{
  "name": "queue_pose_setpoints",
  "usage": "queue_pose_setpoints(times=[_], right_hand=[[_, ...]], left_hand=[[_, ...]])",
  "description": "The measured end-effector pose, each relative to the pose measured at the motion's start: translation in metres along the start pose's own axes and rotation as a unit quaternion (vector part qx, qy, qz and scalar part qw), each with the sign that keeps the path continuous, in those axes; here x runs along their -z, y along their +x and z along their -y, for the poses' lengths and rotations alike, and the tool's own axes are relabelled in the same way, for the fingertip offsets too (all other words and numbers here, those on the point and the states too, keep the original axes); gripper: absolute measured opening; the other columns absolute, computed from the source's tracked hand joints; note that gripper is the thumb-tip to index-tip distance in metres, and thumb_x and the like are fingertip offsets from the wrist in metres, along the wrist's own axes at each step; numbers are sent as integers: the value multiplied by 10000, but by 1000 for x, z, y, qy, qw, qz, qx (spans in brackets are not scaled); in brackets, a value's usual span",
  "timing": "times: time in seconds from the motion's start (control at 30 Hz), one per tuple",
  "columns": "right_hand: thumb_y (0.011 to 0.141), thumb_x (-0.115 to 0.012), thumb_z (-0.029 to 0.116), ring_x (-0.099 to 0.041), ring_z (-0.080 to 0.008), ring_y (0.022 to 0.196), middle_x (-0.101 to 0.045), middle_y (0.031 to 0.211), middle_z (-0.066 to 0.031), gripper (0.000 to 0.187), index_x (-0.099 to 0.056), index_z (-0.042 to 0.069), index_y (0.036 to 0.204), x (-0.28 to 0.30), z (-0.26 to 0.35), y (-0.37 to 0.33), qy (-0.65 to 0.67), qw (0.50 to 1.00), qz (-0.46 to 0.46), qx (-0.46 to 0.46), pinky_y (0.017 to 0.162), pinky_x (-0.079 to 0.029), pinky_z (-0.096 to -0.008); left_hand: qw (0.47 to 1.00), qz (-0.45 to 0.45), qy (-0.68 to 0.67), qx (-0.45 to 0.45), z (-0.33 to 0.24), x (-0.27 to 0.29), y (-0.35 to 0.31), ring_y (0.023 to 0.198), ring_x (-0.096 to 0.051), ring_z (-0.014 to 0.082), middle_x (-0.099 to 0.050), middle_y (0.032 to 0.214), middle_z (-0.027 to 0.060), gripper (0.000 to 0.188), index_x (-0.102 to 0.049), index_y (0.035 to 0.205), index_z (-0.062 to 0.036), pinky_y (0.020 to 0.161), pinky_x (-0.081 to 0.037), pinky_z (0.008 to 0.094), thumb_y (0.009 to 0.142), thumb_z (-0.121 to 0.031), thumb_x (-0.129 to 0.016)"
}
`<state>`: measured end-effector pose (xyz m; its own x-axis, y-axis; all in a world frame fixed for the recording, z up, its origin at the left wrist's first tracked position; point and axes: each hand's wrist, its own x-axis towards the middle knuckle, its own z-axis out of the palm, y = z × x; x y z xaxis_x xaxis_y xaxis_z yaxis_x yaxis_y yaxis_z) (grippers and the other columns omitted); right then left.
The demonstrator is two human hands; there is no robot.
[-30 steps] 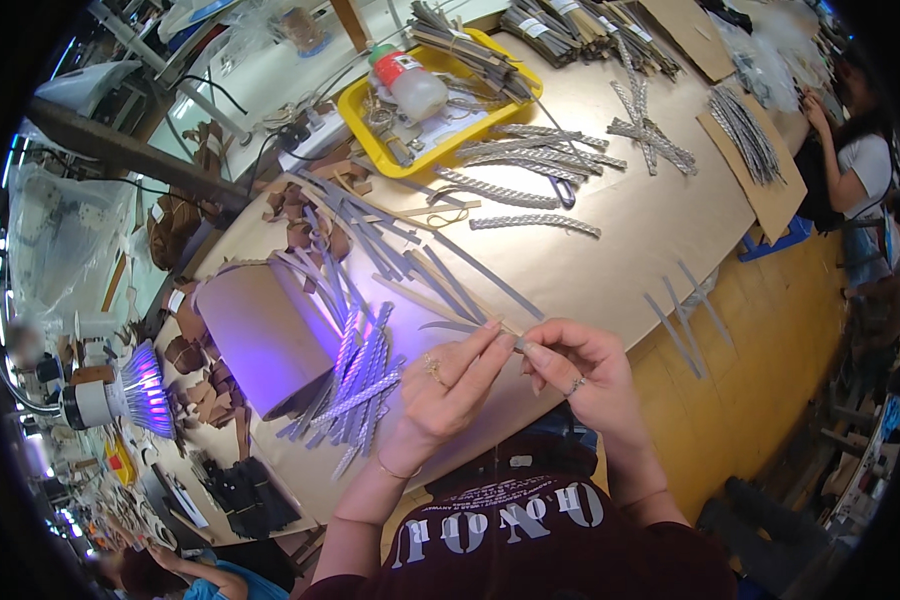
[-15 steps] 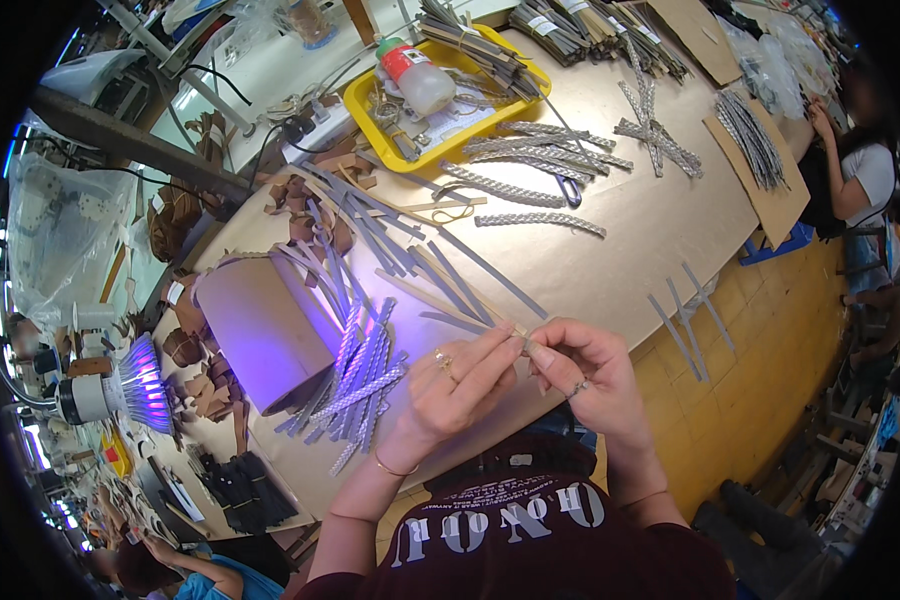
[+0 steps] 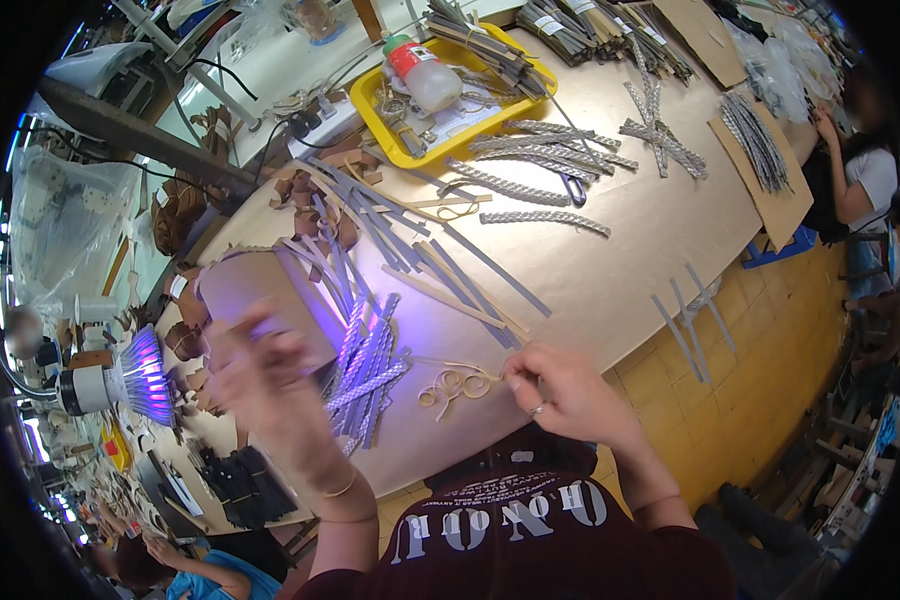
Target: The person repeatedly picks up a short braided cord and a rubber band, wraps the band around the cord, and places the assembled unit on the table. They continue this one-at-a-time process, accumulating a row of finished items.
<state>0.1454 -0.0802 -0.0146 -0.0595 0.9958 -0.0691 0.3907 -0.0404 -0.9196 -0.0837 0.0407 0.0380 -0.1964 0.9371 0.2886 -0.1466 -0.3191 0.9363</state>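
Tabletop (image 3: 610, 275), yellow tray (image 3: 462, 140) beyond curled strip (image 3: 443, 383)

"What stood at the far side of the table (image 3: 630, 265)?"
"A tray (image 3: 470, 138) with a bottle (image 3: 432, 85) in it. Braided straps (image 3: 545, 218) lay before it, toward the right."
"And left?"
"A roll (image 3: 255, 285), between a lamp (image 3: 145, 375) on its left and loose strips (image 3: 495, 269) on its right."
"Far right?"
"A bundle (image 3: 755, 140) on a cardboard sheet (image 3: 770, 225)."
"Nearest?"
"The right hand (image 3: 560, 390), a curled strip (image 3: 463, 378) leftward of it."
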Motion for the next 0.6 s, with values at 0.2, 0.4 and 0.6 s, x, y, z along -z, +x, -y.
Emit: queue_pose_setpoints(times=[0.2, 0.4, 0.6], right_hand=[[868, -611, 182, -636, -299, 749, -630, 795, -105, 135, -600, 48, 877, -54, -36, -11, -206, 978, 37, -19, 678, -488, -439], [856, -701, 318, -613, -246, 708, -611, 784, -55, 243, -604, 98, 890, -69, -35, -9, -275, 960, -47, 21, 660, -443, -372], [781, -776, 284, -577, -224, 931, -604, 1079, -30, 356, -630, 144, 1074, -21, -14, -8, -270, 914, -279, 114, 808, -406, -381]], left_hand=[[953, -113, -54, -275, -42, 41, 0, 889, -589, 140, -615, 1127, 133, 321, -556, 1189, 25, 718, -490, 261, 1057, -252, -461], [936, 51, -163, -309, -40, 12, -18, 910, -541, 220, -601, 1049, 145, 352, -524, 1185, -3, 787, -487, 319, 1023, -315, -527], [970, 228, 55, -60, 30, -30, -68, 830, -618, 194, -626, 956, 159, 373, -407, 1282, -10, 741, -533, 291, 941, -44, -554]])
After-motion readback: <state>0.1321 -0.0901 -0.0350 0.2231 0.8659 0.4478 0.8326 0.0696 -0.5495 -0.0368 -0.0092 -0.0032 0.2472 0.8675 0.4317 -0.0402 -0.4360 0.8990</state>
